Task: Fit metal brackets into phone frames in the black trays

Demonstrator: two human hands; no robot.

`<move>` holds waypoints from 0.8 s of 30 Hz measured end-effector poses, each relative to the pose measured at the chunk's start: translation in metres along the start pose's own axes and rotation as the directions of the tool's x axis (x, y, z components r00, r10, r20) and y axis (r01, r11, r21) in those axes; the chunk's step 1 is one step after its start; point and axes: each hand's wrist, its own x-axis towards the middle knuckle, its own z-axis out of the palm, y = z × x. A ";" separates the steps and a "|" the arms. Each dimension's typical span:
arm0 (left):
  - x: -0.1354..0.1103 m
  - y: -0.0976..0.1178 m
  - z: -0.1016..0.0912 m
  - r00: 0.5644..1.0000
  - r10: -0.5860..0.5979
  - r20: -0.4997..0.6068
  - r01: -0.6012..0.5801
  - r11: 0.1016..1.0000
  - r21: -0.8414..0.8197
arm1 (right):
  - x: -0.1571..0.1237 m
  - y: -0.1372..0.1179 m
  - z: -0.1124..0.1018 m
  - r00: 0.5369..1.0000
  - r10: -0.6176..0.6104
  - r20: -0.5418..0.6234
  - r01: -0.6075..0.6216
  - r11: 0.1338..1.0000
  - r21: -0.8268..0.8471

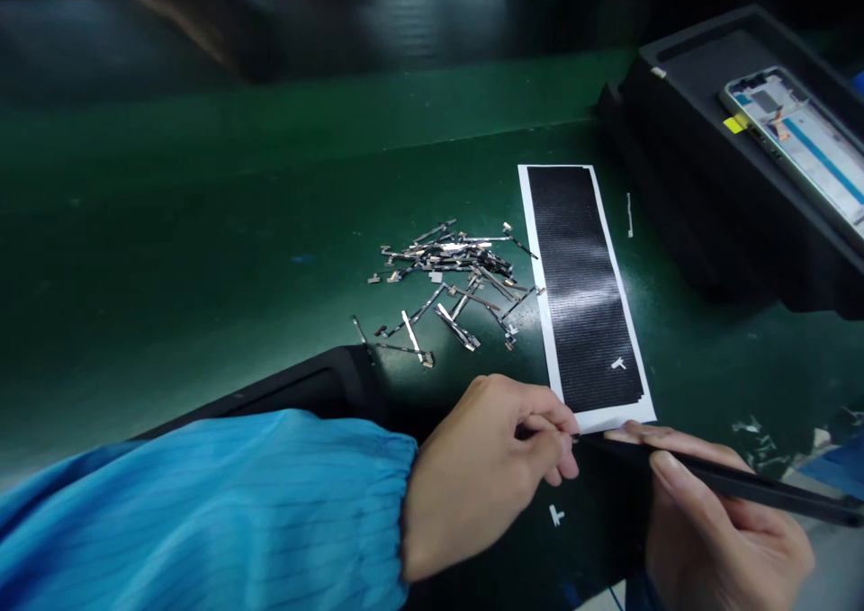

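Note:
My right hand (722, 521) grips a pair of black tweezers (756, 483), whose tips point left toward the fingers of my left hand. Thumb and fingers of my left hand (492, 467) are pinched together near those tips; whatever lies between them is too small and hidden to name. Just beyond both hands is a white-edged sheet of narrow black strips (580, 260), with a small white T-shaped piece (618, 363) on it. A similar white piece (556, 515) lies on the green table below my left fingers. Left of the sheet spreads a pile of thin flex cables (452, 265).
At the upper right, a black foam tray (681, 143) holds a phone frame (803, 143) with a yellow tab. One thin strip (630, 215) lies between sheet and tray. A black tray edge (337, 368) sits beside my left sleeve. Clear scraps (752, 426) lie at right.

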 end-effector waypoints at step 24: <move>-0.001 0.002 0.000 0.999 -0.035 0.005 0.035 0.998 -0.050 | -0.001 -0.001 0.000 0.999 -0.031 -0.022 0.031 0.999 -0.012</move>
